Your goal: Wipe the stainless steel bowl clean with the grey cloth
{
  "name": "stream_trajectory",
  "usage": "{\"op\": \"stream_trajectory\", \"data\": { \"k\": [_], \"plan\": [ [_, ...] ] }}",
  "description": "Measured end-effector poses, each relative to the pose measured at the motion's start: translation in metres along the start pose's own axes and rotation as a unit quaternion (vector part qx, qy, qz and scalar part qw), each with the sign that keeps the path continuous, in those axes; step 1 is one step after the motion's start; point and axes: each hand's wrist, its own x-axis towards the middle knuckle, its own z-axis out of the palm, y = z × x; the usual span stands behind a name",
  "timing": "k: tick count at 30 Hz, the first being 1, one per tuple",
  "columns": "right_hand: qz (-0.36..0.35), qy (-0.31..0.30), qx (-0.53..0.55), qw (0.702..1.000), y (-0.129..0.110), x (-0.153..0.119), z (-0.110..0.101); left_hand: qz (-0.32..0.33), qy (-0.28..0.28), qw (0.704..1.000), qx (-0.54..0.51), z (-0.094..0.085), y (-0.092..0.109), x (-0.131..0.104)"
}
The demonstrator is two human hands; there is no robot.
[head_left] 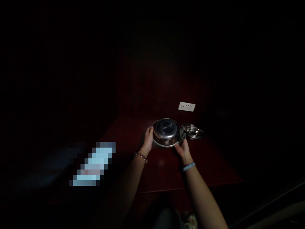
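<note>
Between the two hands, the shiny metal bowl (pixel 166 133) is held bottom up over the dark red table (pixel 160 176), its rim turned downward. The left hand (pixel 148 140) has its fingers partly curled around the bowl's left edge, thumb side uppermost, so the rim sits in its grip. At the opposite edge, the right hand (pixel 183 149) has hold of a dark greenish cloth (pixel 182 134), which lies against the bowl's right side; its palm comes in from below and beside the rim. How far the right fingers are bent is hard to tell, since cloth, bowl and shadow hide most of them.

Both forearms reach forward and converge toward the bowl, the left slanting rightward and the right slanting leftward. A beaded bracelet (pixel 141 156) circles the left wrist, and a light blue band (pixel 189 166) circles the right. Just beyond the cloth, to the right, more shiny metal dishware (pixel 193 131) rests on the table, open side up. A white socket panel (pixel 186 106) is on the dark surface behind.
</note>
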Motion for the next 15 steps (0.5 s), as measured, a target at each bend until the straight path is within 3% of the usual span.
{"op": "stream_trajectory", "data": {
  "k": [4,8,15],
  "plan": [
    [0.037,0.000,0.079,0.996,0.000,0.001,-0.001,-0.084,-0.018,0.993,-0.086,0.005,0.000,-0.006],
    [0.026,0.002,0.134,0.991,0.000,0.000,0.000,-0.161,-0.047,0.978,-0.122,0.009,0.000,-0.014],
    [0.068,-0.023,0.092,0.993,0.003,-0.006,0.011,-0.146,-0.081,0.976,-0.137,0.012,-0.006,-0.017]
  ]
}}
